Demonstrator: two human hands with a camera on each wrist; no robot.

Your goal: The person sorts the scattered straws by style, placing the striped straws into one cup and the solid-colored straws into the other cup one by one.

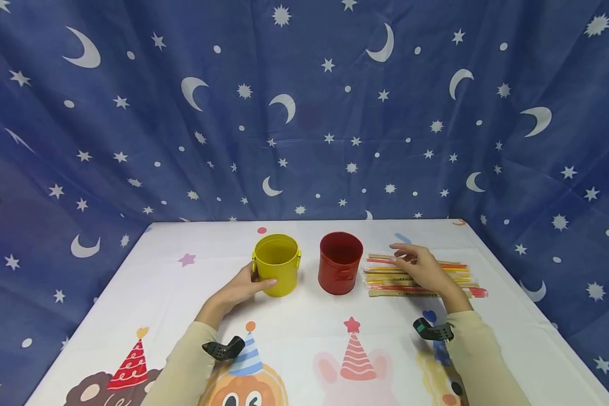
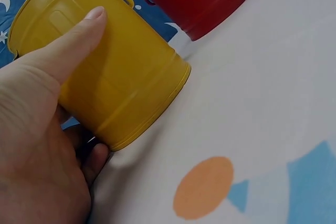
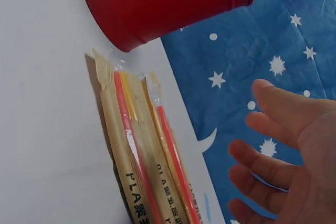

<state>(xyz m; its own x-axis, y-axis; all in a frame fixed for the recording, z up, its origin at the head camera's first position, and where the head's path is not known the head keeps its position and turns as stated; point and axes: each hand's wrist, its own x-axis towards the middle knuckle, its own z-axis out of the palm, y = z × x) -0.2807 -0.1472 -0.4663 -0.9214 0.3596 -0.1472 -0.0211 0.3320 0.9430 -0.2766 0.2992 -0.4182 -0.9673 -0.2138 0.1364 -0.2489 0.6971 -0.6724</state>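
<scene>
My left hand point(image 1: 241, 288) grips a small yellow bucket point(image 1: 286, 275) standing on the table, the thumb lying across its front. In the left wrist view, the thumb presses the wall of the bucket point(image 2: 128, 72) and other fingers pass behind it. My right hand point(image 1: 426, 272) hovers over a row of wrapped straws point(image 1: 385, 277), fingers loosely bent, holding nothing. The right wrist view has the straws point(image 3: 149, 156) in clear and tan wrappers, red and yellow ones among them, apart from the hand point(image 3: 310, 140). A red bucket point(image 1: 338, 272) stands between the yellow bucket and the straws.
A white tablecloth point(image 1: 193, 293) printed with party-hat cartoon animals covers the table. Behind it hangs a blue curtain point(image 1: 309, 169) with moons and stars. Dark wrist devices point(image 1: 224, 348) sit on both wrists.
</scene>
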